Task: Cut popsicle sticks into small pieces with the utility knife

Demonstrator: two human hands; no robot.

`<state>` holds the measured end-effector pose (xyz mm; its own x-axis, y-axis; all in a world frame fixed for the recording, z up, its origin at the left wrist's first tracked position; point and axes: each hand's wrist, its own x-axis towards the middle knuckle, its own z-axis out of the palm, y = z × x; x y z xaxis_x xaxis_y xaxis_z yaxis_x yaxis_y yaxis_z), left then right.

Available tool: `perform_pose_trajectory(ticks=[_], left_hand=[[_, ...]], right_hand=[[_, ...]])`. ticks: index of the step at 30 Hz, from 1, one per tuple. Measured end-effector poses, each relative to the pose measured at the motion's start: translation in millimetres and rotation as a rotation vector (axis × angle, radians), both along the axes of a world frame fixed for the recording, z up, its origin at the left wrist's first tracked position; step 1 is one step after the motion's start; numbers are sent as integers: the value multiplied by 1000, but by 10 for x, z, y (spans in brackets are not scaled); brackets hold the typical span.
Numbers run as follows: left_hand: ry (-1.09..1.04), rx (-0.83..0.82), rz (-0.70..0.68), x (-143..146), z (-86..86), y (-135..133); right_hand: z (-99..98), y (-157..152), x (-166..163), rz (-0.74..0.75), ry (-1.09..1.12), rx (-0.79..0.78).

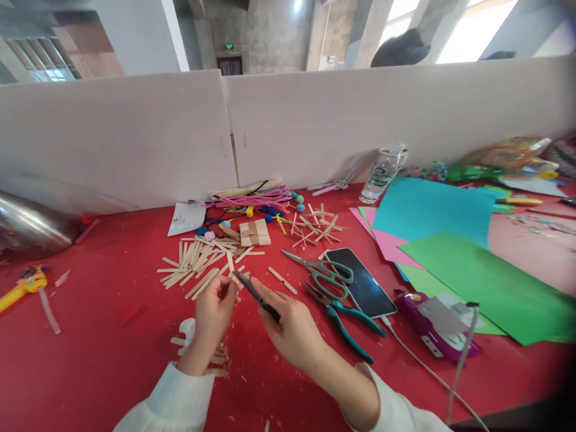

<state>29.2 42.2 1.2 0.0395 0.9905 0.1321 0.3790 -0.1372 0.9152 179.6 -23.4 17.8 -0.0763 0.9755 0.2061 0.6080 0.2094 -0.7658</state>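
Wooden craft stick: in the head view, stood in the grip of the left hand, its long axis pointing nearly to 12 o'clock, toward the white partition.
Craft knife: slim and dark, probably a snap-off cutter; it ran from about 4:30 at the right hand up to 10:30, its tip close to the stick's lower part. Whether the edge touched the wood could not be told.
Nearer hand: the left, with its fingertips right on the stick; the right sat toward 4 o'clock from it, reaching the stick only through the knife.
Left grip: thumb and fingers bunched, pinching the stick low down; wrist bent, forearm coming from 7 o'clock.
Right grip: fingers curled around the knife, forefinger stretched along it; forearm coming from 4 o'clock.
Loose craft sticks: heaped at 10 o'clock from the hands.
Craft-stick bundle: at 1 o'clock.
Scissors: at 3 o'clock, with the pliers nearer 4.
Red tabletop: strewn with shavings around 6 o'clock.
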Motion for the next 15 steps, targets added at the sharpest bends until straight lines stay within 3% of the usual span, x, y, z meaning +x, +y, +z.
perform_pose_trajectory(ticks=[15], left_hand=[[-53,-8,-5,-3,-18,32]], right_hand=[[-13,27,15,22,100,-12]])
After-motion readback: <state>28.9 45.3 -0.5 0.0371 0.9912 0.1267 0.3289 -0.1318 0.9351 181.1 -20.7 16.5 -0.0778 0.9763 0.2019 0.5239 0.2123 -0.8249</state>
